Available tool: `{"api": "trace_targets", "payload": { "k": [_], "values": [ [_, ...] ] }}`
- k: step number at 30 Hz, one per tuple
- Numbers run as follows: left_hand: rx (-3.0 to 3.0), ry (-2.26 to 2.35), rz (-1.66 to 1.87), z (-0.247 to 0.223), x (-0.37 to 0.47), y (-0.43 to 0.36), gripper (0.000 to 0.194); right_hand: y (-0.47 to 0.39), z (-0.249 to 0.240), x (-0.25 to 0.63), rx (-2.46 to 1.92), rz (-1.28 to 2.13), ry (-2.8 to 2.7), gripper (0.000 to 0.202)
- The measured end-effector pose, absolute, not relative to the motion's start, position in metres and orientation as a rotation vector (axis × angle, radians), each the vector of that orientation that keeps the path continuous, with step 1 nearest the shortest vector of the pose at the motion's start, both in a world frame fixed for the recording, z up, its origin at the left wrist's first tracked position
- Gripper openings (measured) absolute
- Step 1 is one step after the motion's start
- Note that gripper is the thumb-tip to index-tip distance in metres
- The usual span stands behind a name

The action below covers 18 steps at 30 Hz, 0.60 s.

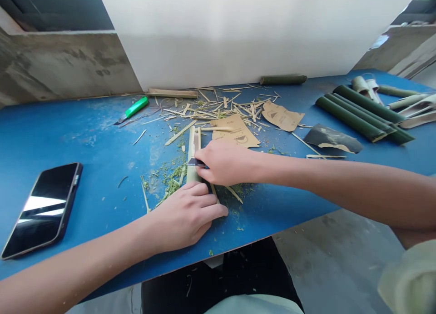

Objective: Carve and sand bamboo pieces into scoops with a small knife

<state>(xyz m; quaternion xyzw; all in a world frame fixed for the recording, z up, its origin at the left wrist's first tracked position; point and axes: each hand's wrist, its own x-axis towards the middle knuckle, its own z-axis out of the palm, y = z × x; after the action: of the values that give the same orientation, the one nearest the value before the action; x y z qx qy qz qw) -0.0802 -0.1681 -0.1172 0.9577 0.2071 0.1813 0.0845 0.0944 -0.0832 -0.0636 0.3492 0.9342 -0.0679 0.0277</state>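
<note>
A pale split bamboo piece (pixel 192 174) lies lengthwise on the blue table, pointing away from me. My left hand (pixel 190 213) is closed over its near end and presses it down. Closed around a dark-bladed knife (pixel 196 162), my right hand (pixel 223 163) holds the blade across the bamboo, just beyond my left hand. The knife's handle is hidden inside the fingers. A thin strip (pixel 215 129) sticks out sideways near the bamboo's far end. Green shavings (pixel 173 182) lie around the near end.
A phone (pixel 42 209) lies at the left, a green cutter (pixel 136 107) behind it. Bamboo slivers and brown sandpaper (pixel 238 131) lie beyond my hands. At the right are green bamboo lengths (pixel 357 116) and a dark curved piece (pixel 332 139). A white board (pixel 231 41) stands behind.
</note>
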Motion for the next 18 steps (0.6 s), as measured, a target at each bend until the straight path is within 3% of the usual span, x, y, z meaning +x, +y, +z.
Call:
{"api": "trace_targets", "payload": {
  "k": [5,12,18],
  "values": [
    [2.887,0.612,0.532,-0.117,-0.079,-0.169,0.03,-0.081,-0.047,0.078,1.235,-0.42,2.698,0.029],
    [2.949,0.563,0.579,-0.121,-0.082,-0.169,0.029,-0.072,-0.055,0.084,1.611,-1.754,2.079,0.037],
    [2.891,0.606,0.617,-0.125,-0.085,-0.165,0.029,-0.084,-0.069,0.096,1.81,-2.465,1.828,0.035]
  ]
}}
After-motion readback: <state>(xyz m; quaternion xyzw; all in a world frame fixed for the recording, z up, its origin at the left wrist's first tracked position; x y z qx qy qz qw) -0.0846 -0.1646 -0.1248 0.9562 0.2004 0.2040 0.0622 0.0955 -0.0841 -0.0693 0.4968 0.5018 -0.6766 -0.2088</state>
